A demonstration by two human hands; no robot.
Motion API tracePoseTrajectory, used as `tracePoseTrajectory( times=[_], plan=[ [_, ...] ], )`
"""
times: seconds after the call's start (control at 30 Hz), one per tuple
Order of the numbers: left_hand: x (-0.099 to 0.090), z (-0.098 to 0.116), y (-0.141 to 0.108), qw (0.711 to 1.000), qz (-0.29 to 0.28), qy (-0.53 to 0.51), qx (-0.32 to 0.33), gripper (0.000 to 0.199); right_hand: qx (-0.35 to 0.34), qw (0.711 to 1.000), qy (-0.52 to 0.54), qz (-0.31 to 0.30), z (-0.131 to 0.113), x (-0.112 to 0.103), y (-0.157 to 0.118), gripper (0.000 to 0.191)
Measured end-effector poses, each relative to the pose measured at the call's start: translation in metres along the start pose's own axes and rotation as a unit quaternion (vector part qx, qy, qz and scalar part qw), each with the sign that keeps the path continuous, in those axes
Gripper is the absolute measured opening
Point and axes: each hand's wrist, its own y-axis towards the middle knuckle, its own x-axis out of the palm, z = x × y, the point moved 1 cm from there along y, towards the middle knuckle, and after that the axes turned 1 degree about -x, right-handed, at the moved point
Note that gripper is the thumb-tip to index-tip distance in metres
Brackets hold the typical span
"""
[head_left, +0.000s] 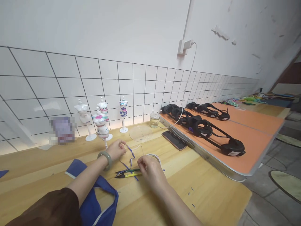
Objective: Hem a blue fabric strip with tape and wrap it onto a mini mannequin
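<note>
My left hand (115,150), with a jade-coloured bangle on the wrist, has its fingertips closed on the end of a narrow blue-and-white fabric strip (133,154). My right hand (150,169) is closed in a pinch to the right of the strip; whatever its fingertips hold is too small to make out. Below the strip, a pair of thread snips (128,174) with a yellow and a green side lies on the wood, partly behind my right hand. A roll of tape (155,156) shows behind that hand. Blue cloth (98,185) lies under my left forearm.
Several small white mannequins (123,110) on stands line the back, some wrapped in coloured strips. Nearby are a clear plate (141,134) with tiny pieces, a glass (155,120) and a phone (174,140). Black strapped devices (204,127) cover an orange table (249,138) at right.
</note>
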Motion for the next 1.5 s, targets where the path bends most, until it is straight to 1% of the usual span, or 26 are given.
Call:
tracePoseTrajectory(
  times=[0.07,0.13,0.2,0.27,0.33,0.4,0.5,0.57,0.6,0.7,0.73,0.77,0.87,0.93,1.03,1.13,1.23,1.3,1.33,1.4,1.5],
  plan=[
    [-0.012,0.008,-0.012,0.999,-0.026,0.038,0.022,0.027,0.008,1.000,0.023,-0.011,-0.002,0.002,-0.002,0.017],
    [-0.025,0.014,-0.029,0.993,-0.062,0.088,0.051,0.027,0.015,0.997,0.061,-0.034,-0.006,0.008,-0.005,0.015],
    [-0.035,0.016,-0.047,0.983,-0.098,0.137,0.078,0.028,0.015,0.991,0.113,-0.073,-0.014,0.018,-0.012,0.016],
    [-0.043,0.014,-0.065,0.972,-0.123,0.182,0.088,0.030,0.010,0.978,0.170,-0.120,-0.023,0.031,-0.020,0.021],
    [-0.050,0.009,-0.082,0.964,-0.132,0.216,0.085,0.035,0.008,0.964,0.216,-0.158,-0.030,0.044,-0.028,0.030],
    [-0.056,0.003,-0.097,0.959,-0.132,0.239,0.078,0.040,0.014,0.951,0.249,-0.182,-0.033,0.056,-0.035,0.040],
    [-0.065,-0.003,-0.118,0.953,-0.127,0.266,0.067,0.043,0.035,0.933,0.298,-0.199,-0.032,0.070,-0.040,0.043],
    [-0.072,-0.004,-0.131,0.948,-0.117,0.289,0.059,0.047,0.050,0.920,0.332,-0.201,-0.029,0.074,-0.041,0.042],
    [-0.075,-0.003,-0.136,0.945,-0.110,0.301,0.057,0.043,0.057,0.915,0.346,-0.200,-0.029,0.074,-0.041,0.042],
    [-0.083,0.003,-0.153,0.939,-0.093,0.328,0.056,0.011,0.066,0.904,0.374,-0.197,-0.031,0.070,-0.039,0.040],
    [-0.087,0.006,-0.159,0.938,-0.087,0.331,0.056,0.005,0.065,0.903,0.378,-0.196,-0.033,0.068,-0.039,0.040],
    [-0.091,0.010,-0.165,0.938,-0.080,0.332,0.054,0.006,0.064,0.902,0.380,-0.196,-0.037,0.065,-0.039,0.040],
    [-0.107,0.020,-0.186,0.942,-0.063,0.327,0.036,0.012,0.051,0.902,0.376,-0.207,-0.052,0.059,-0.041,0.042],
    [-0.120,0.025,-0.203,0.945,-0.061,0.321,0.017,0.015,0.040,0.904,0.362,-0.223,-0.066,0.058,-0.044,0.043],
    [-0.143,0.031,-0.234,0.948,-0.058,0.314,-0.014,0.017,0.019,0.906,0.335,-0.257,-0.089,0.063,-0.050,0.045],
    [-0.165,0.031,-0.268,0.959,-0.043,0.275,-0.061,0.020,-0.002,0.893,0.322,-0.313,-0.110,0.073,-0.056,0.041],
    [-0.187,0.020,-0.304,0.978,0.009,0.175,-0.110,0.029,-0.015,0.862,0.316,-0.396,-0.125,0.083,-0.060,0.031],
    [-0.200,0.008,-0.327,0.982,0.027,0.121,-0.142,0.035,-0.022,0.838,0.309,-0.449,-0.132,0.087,-0.062,0.025],
    [-0.206,0.002,-0.337,0.982,0.027,0.098,-0.158,0.036,-0.026,0.831,0.303,-0.467,-0.134,0.087,-0.062,0.023],
    [-0.216,-0.011,-0.355,0.981,0.014,0.050,-0.187,0.036,-0.032,0.825,0.288,-0.485,-0.136,0.084,-0.062,0.023],
    [-0.224,-0.029,-0.372,0.978,-0.043,-0.014,-0.206,0.029,-0.033,0.830,0.267,-0.489,-0.135,0.072,-0.058,0.023]
  ],
)
